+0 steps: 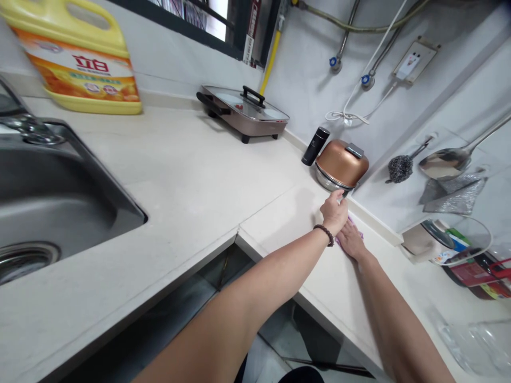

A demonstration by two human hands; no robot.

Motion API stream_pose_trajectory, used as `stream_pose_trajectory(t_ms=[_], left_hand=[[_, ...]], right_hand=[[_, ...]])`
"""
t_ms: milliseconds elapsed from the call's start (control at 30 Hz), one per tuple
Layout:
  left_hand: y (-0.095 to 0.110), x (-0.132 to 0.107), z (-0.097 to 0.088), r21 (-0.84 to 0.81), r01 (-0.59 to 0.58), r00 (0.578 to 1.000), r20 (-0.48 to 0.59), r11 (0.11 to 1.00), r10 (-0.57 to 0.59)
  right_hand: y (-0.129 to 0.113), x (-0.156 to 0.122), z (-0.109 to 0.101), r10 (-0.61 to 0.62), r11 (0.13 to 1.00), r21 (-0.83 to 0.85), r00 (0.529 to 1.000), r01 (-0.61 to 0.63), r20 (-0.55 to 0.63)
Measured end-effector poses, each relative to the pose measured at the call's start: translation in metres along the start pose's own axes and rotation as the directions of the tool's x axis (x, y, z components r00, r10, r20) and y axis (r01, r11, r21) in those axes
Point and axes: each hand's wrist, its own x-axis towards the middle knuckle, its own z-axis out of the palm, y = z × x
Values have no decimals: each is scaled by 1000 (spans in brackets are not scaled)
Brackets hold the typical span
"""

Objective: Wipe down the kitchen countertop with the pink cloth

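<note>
My left hand (335, 211), with a bead bracelet on its wrist, reaches across the white counter (191, 181) and its fingertips touch the base of a copper-coloured cooker (341, 165) in the corner. The fingers are bent and close together. My right hand (352, 239) lies just behind and below it, pressed down on a purple cloth (356, 230) on the counter. Most of the cloth is hidden under the hand.
A black cylinder (315, 146) stands beside the cooker. An electric grill pan with a glass lid (243, 111) sits at the back. A steel sink (48, 202) is at left, a yellow detergent jug (75, 58) behind it. A ladle (447, 162) and scourer (400, 168) hang on the wall.
</note>
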Motion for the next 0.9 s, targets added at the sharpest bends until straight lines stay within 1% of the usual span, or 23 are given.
stream_pose_trajectory(t_ms=[67, 133, 200, 267, 333, 400, 433, 500, 567, 600, 667, 733, 800, 833, 900], left_hand=[[0, 1, -1, 12, 6, 1000, -2, 1000, -6], [-1, 2, -1, 12, 8, 1000, -4, 1000, -8], [-2, 3, -2, 18, 8, 1000, -2, 1000, -8], [-3, 3, -3, 34, 9, 1000, 5, 999, -9], [-3, 2, -5, 51, 10, 1000, 14, 999, -10], [-4, 1, -5, 58, 4, 1000, 27, 998, -5], [-4, 0, -5, 60, 0, 999, 33, 998, -2], [-4, -3, -5, 64, -9, 999, 51, 998, 5], [-4, -6, -3, 79, -15, 997, 76, 997, 9], [-4, -8, -2, 90, -21, 996, 90, 996, 13], [-5, -13, 1, 114, -42, 992, 120, 993, 29], [-6, -16, 4, 144, -77, 987, 149, 987, 55], [-6, -20, 7, 183, -111, 982, 172, 977, 80], [-5, -21, 8, 203, -128, 980, 179, 971, 92], [-4, -23, 10, 234, -163, 975, 189, 958, 120]], right_hand=[[-16, -16, 1, -38, 999, 25, 999, 37, 14], [-35, -38, 0, -94, 991, 95, 995, 90, 39], [-53, -65, -7, -146, 975, 180, 986, 131, 76], [-68, -95, -17, -170, 964, 226, 977, 139, 126], [-75, -127, -29, -167, 963, 237, 973, 125, 162], [-72, -160, -36, -135, 969, 230, 976, 94, 171], [-65, -176, -37, -106, 973, 221, 980, 68, 167], [-42, -207, -33, -17, 980, 197, 988, -14, 154], [-6, -234, -22, 116, 976, 171, 984, -138, 132], [14, -244, -15, 195, 965, 159, 974, -211, 112], [57, -256, -3, 346, 926, 136, 935, -353, 72], [96, -256, 6, 454, 882, 111, 889, -457, 50], [126, -245, 11, 519, 850, 74, 853, -522, 50], [136, -236, 13, 544, 836, 51, 837, -547, 54], [150, -212, 16, 588, 808, 12, 807, -589, 59]])
